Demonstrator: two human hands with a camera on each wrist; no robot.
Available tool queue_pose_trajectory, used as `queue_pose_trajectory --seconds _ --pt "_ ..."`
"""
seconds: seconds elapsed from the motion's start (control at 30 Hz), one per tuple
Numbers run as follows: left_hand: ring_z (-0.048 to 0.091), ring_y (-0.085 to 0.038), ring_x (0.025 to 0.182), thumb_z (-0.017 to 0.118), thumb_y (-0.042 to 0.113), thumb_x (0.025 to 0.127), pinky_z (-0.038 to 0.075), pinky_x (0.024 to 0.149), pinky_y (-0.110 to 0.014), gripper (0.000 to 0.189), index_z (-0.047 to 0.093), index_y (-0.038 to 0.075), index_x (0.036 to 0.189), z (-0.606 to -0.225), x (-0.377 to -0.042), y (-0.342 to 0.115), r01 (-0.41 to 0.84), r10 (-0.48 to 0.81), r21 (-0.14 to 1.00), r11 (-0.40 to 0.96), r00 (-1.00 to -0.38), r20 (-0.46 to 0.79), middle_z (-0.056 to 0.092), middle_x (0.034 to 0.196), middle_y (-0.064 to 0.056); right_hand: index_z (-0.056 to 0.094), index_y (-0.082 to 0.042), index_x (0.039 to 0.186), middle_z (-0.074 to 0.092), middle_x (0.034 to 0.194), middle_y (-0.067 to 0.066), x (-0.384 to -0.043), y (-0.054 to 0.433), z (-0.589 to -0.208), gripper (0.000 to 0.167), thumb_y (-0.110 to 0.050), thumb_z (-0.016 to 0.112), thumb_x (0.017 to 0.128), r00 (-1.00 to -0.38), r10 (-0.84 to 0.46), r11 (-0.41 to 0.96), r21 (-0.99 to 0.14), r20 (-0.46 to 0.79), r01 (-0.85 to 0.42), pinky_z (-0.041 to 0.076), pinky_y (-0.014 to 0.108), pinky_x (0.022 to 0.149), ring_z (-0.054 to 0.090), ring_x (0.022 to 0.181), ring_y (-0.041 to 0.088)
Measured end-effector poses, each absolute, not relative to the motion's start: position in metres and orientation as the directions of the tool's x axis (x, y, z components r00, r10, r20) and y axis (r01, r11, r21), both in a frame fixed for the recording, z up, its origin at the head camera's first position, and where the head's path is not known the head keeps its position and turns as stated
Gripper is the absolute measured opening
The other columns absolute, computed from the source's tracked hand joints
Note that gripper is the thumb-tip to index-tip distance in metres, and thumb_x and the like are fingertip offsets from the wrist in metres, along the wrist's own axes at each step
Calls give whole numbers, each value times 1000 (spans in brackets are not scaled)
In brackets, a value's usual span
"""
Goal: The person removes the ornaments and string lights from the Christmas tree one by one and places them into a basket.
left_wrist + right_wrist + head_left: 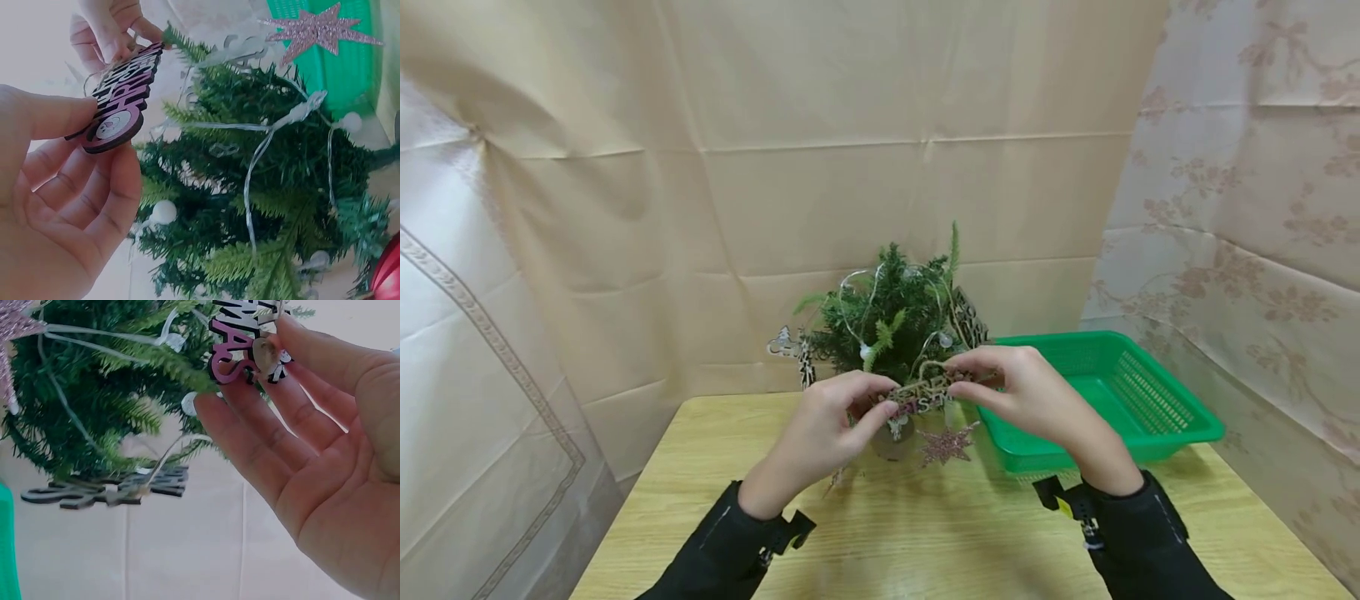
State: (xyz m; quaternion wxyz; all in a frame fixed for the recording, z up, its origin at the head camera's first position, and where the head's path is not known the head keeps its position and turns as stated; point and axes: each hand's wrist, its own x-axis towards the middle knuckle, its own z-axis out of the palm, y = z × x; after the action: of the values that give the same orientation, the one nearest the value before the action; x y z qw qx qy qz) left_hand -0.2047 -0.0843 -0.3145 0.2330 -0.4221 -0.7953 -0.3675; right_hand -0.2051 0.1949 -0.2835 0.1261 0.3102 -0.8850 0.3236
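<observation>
Both hands hold a Christmas letter ornament [922, 398], a cut-out word sign with a string loop, in front of a small Christmas tree [898, 312]. My left hand [827, 425] pinches its left end between thumb and fingers. At the other end, my right hand [1030, 392] pinches the sign, near the pink letters [228, 359] in the right wrist view. A glittery pink star [946, 445] hangs just below the sign. String lights with white bulbs [164, 212] wind through the branches. The sign partly hides the tree's lower front.
A green plastic basket [1097, 400] stands to the right of the tree on the wooden table [880, 533]. More cut-out word ornaments hang on the tree, one [970, 318] at its right side. Part of a red bauble [387, 272] shows in the left wrist view. Beige cloth [775, 192] hangs behind.
</observation>
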Motion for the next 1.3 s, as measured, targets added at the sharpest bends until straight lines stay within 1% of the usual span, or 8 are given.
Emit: queue_pose_trajectory --seconds 0.23,0.37,0.57,0.83,0.93,1.07,1.2,1.3 --pt "51 -1 65 72 10 96 45 56 -18 18 72 8 113 -321 -207 -75 870 519 329 367 -486 703 63 85 8 72 -13 124 71 107 -6 -205 205 -290 29 -23 72 97 -783 -453 610 -492 426 -621 58 34 78 66 92 9" --pt "49 -2 64 70 12 97 42 56 -18 15 73 9 112 -322 -208 -68 871 539 301 388 -479 692 62 84 8 73 -14 122 72 106 -7 -205 210 -293 26 -21 72 96 -793 -432 626 -491 429 -606 58 34 80 67 93 9" --pt "53 0 67 69 12 98 45 58 -16 15 72 9 113 -322 -205 -62 879 555 302 369 -469 687 67 90 5 74 -17 119 72 106 -7 -199 217 -292 23 -19 71 97 -797 -424 602 -524 429 -602 59 34 82 67 94 9" --pt "56 -4 73 69 14 98 48 62 -17 22 70 5 118 -315 -200 -56 887 519 321 331 -455 723 67 92 4 76 -17 113 72 102 -8 -188 228 -287 20 -9 71 96 -773 -409 543 -551 485 -633 59 29 80 69 92 9" --pt "61 -6 78 70 12 97 52 67 -19 20 70 5 116 -315 -198 -52 877 483 348 331 -474 736 68 94 2 75 -17 114 72 101 -7 -185 239 -286 20 -8 69 97 -789 -373 558 -562 488 -611 58 25 80 69 91 10" --pt "62 -8 78 71 10 96 53 69 -19 17 70 4 112 -317 -195 -44 866 441 368 338 -492 751 69 95 -1 73 -14 116 72 105 -2 -181 258 -284 20 -7 68 98 -819 -299 578 -590 490 -564 55 19 78 70 91 10" --pt "58 -9 73 71 12 96 48 64 -16 16 71 4 111 -320 -189 -33 889 460 305 342 -441 771 69 96 -3 73 -13 118 72 111 -3 -178 278 -283 21 -10 69 98 -843 -210 624 -596 495 -505 53 17 74 69 93 8" --pt "57 -9 72 70 13 97 45 63 -13 15 71 5 110 -323 -184 -22 907 501 239 346 -394 771 70 97 -4 74 -15 119 72 109 -6 -179 293 -283 21 -14 69 98 -858 -128 672 -593 498 -445 51 16 73 67 94 5"
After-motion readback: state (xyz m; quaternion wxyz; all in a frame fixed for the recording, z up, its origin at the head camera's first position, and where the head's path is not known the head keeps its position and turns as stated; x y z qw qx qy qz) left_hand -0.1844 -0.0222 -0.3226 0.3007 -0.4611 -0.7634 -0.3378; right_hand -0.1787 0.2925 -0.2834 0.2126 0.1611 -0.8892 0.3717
